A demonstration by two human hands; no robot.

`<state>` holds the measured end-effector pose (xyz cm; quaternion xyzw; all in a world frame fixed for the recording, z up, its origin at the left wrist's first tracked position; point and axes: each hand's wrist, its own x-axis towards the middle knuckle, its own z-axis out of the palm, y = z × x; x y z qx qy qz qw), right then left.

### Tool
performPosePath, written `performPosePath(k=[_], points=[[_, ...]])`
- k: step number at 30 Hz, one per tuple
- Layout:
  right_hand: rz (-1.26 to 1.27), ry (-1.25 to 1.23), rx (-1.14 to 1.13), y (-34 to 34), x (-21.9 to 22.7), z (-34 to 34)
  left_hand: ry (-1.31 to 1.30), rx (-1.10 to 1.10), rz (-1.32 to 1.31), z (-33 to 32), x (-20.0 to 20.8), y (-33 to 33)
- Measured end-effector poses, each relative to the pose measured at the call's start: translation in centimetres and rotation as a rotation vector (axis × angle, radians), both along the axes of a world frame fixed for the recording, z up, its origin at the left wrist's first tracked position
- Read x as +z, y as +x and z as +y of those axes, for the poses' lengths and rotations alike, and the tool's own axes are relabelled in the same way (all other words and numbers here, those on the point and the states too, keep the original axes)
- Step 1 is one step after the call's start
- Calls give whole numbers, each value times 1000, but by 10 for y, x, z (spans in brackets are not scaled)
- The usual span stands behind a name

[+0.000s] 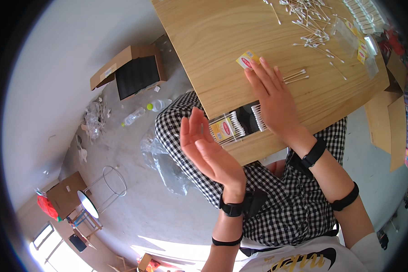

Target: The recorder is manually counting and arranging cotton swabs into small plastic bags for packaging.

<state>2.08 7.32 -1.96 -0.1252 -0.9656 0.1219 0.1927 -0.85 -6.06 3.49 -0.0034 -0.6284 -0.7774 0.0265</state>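
Observation:
My right hand lies over the wooden table with its fingers stretched out. Its fingertips reach a small yellow and white card with a red oval. Several cotton swabs poke out beside its fingers; what is under the palm is hidden. Palm partly turned up, my left hand is held open at the table's near left edge. Close to its fingers, a clear pack of cotton swabs with a yellow card sits in a dark recess in the table, and more swabs stand beside it, partly behind my right wrist.
A loose heap of cotton swabs spreads across the far right of the table, near clear bags with yellow cards and stacked swab packs. Cardboard boxes stand at right. Bottles, plastic film and a stool are on the left floor.

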Motion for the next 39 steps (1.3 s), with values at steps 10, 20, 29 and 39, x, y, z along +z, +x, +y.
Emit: performPosePath(k=[10,20,29,39], points=[[26,-62,8,1,-3,4,-783,-471,466,-32,-12,24],[210,-326,76,33,45,17,-1203,-761,629,-16,-14,56],[-171,-253,240,49,55,20,-1395,-819,675,-18,-13,66],[-231,-265,224,45,54,18,-1524,-841,688,-19,-15,69]])
